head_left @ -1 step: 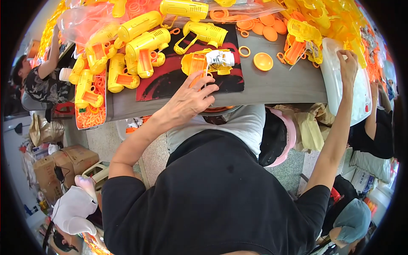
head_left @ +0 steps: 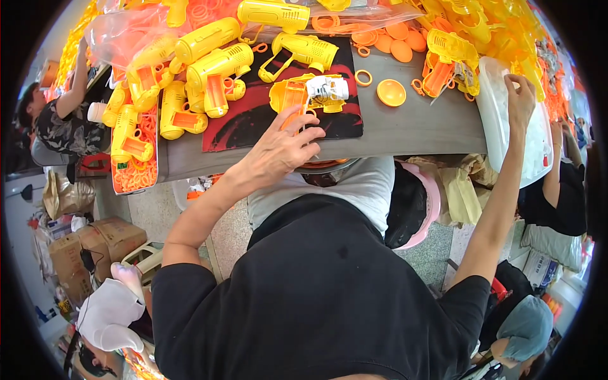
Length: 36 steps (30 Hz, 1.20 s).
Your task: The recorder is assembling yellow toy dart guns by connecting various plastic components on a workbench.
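My worktable [head_left: 430,130] seen from above; in front of me lies a black and red mat [head_left: 345,123], and on it an open yellow half-shell [head_left: 277,95], hollow side up; an orange handle [head_left: 295,95] sits at its left part, and a white block [head_left: 327,87] with thin dark wires fills its right part. My left hand [head_left: 285,138] is at the near edge of the shell, its fingers bent and slightly parted beside the handle; the thumb is hidden, so I cannot tell how it grips. My right hand [head_left: 520,100] is well apart, over a pale plastic tub [head_left: 494,82] at the table's right end; its thumb and forefinger curve toward each other, and I cannot tell whether they pinch anything. Beyond the half-shell, on the mat, lies another yellow shell [head_left: 310,50] with a looped handle; to the mat's right are a small ring [head_left: 363,78], an orange cup [head_left: 391,92] and a cluster of orange discs [head_left: 401,50]; at far left stands a box [head_left: 135,179] of orange rings.
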{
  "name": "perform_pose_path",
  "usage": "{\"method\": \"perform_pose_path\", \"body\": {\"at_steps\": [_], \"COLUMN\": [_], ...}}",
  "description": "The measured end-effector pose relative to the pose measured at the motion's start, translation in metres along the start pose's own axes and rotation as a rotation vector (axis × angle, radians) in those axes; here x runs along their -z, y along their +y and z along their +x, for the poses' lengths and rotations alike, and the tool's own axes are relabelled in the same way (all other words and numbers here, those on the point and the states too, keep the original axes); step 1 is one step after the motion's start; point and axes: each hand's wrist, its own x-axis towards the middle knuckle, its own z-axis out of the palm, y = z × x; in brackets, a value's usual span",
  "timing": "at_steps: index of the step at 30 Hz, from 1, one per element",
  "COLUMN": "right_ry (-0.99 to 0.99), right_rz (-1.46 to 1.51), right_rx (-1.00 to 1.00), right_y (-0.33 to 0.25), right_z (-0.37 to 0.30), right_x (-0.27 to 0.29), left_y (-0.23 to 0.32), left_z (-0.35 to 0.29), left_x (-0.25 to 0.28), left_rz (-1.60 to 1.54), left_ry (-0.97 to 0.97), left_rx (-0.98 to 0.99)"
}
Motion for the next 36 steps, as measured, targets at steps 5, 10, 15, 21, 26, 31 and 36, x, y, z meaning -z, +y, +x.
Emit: {"method": "perform_pose_path", "body": {"at_steps": [5,10,15,21,26,31,36], "right_ry": [-0.448,-0.796,-0.897,-0.901,-0.958,-0.947,-0.947], "right_rz": [1.482,2.106,2.26,2.128,2.17,2.178,2.098], "right_rx": [-0.273,-0.688,-0.853,-0.8,-0.788,-0.83,-0.816], "right_y": [-0.122,-0.236,-0.257,-0.257,-0.254,-0.254,-0.256], "right_z": [-0.094,-0.18,-0.19,-0.188,-0.193,-0.194,-0.196], "right_x": [-0.001,-0.038,-0.044,-0.039,-0.042,-0.04,-0.036], "left_y": [-0.003,0.002,-0.009,-0.008,-0.01,-0.01,-0.003], "left_z": [0.008,0.056,0.055,0.052,0.051,0.051,0.053], "left_x": [-0.004,-0.009,-0.005,-0.011,-0.012,-0.013,-0.012], "left_rz": [-0.434,-0.808,-0.54,-0.464,-0.372,-0.334,-0.318], "left_ry": [0.405,0.752,0.714,0.684,0.663,0.643,0.612], "left_rx": [0.291,0.525,0.377,0.387,0.332,0.31,0.292]}}
